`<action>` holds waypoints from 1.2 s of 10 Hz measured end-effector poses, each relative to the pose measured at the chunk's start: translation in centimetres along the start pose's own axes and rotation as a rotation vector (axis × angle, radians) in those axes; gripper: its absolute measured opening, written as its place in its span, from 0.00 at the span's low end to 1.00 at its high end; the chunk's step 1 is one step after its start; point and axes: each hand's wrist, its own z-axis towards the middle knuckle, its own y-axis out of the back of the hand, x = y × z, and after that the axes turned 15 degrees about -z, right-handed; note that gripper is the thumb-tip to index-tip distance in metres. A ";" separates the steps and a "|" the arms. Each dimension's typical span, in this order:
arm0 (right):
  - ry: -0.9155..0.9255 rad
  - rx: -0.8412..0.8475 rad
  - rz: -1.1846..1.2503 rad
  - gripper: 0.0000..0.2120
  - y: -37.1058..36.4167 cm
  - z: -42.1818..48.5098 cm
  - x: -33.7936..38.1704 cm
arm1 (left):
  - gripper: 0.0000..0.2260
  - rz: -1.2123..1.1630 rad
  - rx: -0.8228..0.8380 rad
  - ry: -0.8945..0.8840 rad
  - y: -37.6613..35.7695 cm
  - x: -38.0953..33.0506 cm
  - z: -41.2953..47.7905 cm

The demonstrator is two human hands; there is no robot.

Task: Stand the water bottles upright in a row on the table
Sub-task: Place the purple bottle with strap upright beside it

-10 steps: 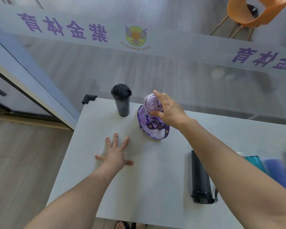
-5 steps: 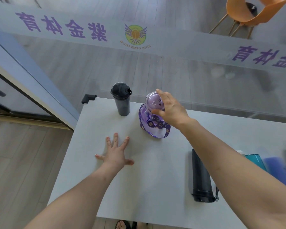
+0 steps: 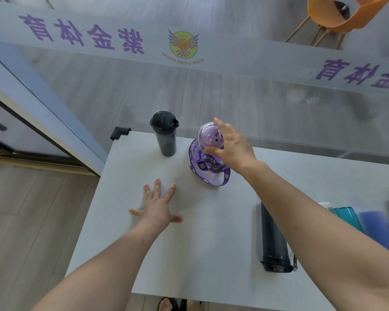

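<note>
The purple bottle (image 3: 208, 151) stands upright in the upper middle of the frame, near the far edge of the counter (image 3: 211, 232), its strap looped loosely around its base. The right hand (image 3: 230, 145) curls over the domed lid, fingers around it, probably steadying it in line beside the black bottle (image 3: 164, 133) standing just to its left. The left hand (image 3: 156, 206) lies flat and spread on the counter, holding nothing, likely for balance. At lower right another black bottle (image 3: 273, 237) lies on its side, with more bottles past the arm.
</note>
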 end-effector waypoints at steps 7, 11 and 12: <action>-0.078 0.096 0.194 0.33 1.8 0.8 -1.2 | 0.53 -0.005 0.015 -0.002 0.0 0.1 0.2; -0.115 0.017 0.279 0.34 1.5 0.4 -0.5 | 0.53 -0.009 -0.001 -0.001 -0.1 0.1 0.3; -0.115 0.025 0.291 0.34 1.5 0.3 -0.5 | 0.53 -0.013 -0.003 -0.003 -0.1 0.1 0.3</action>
